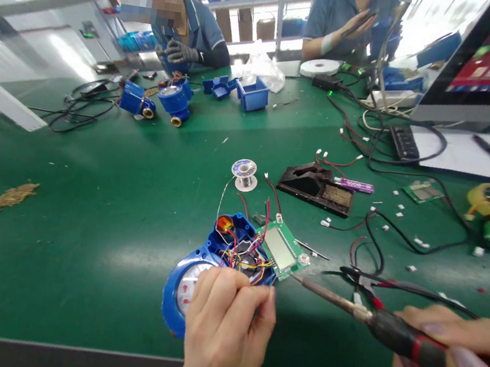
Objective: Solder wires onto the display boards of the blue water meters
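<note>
Two bare hands are at an opened blue water meter (170, 295), which lies on the green tabletop (87, 282) with its round dial (186, 288) partly covered; the left hand (228, 322) is in front of the meter, its fingers curled and closed at the tips — I cannot tell what, if anything, they pinch; the right hand (453, 362), to the right of the meter, grips a soldering iron (333, 297) by its black handle. The iron points toward the meter, its tip at the lower edge of a green LCD circuit board (280, 247) — whether it touches, I cannot tell; the board leans at the meter's right side, with red, yellow and white wires (256, 260) running between the two. Just beyond the meter stands a solder spool (244, 177); beyond it and to the right sits a black iron stand (304, 183); wire cutters (366, 281) lie to the meter's right, near the iron; well beyond the meter, to the left, are two more blue meters (174, 101), and past those a co-worker's gray gloves (181, 52).
</note>
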Available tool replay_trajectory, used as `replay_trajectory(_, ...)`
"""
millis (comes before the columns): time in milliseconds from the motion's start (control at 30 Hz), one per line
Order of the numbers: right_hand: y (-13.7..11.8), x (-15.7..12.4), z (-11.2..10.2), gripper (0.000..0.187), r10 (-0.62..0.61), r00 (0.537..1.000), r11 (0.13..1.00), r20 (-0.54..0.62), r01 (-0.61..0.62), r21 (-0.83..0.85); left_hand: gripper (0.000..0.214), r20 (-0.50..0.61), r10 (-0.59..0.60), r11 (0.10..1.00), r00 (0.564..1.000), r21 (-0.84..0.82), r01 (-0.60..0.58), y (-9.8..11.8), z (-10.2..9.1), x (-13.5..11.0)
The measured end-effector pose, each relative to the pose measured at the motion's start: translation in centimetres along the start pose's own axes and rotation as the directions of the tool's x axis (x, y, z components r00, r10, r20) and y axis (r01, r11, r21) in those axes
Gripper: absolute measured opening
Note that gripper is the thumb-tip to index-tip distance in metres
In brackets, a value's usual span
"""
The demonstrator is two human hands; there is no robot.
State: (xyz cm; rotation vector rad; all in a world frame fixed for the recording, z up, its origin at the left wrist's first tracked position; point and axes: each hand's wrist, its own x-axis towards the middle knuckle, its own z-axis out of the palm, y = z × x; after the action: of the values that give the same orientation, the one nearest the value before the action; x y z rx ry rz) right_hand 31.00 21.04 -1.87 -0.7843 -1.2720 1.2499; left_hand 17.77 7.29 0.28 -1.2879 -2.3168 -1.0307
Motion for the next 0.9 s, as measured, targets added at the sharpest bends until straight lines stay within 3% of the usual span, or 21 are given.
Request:
replay_trajectory(133,-0.6,-0.01,0.29,0.005,0.035,0.993,0.999,0.111,-0.031,-0.04,0.016,-0.001,0.003,1.0,1.0,-0.009,-0.003,-0.07,-0.12,-0.13)
replay_trajectory(567,-0.49,-0.42,0.33,0.006,0.086,0.99,0.993,0.108,-0.076,-0.09,0.016,0.015,-0.019,0.999,1.0,-0.031,0.02,-0.14,-0.17,-0.04)
replay_trajectory(900,-0.21,-0.49,0.26,0.006,0.059,0.989,0.993,0.138,-0.044,-0.113,0.014,0.013,-0.005,1.0,1.0,-0.027,0.005,-0.26,-0.1,-0.11)
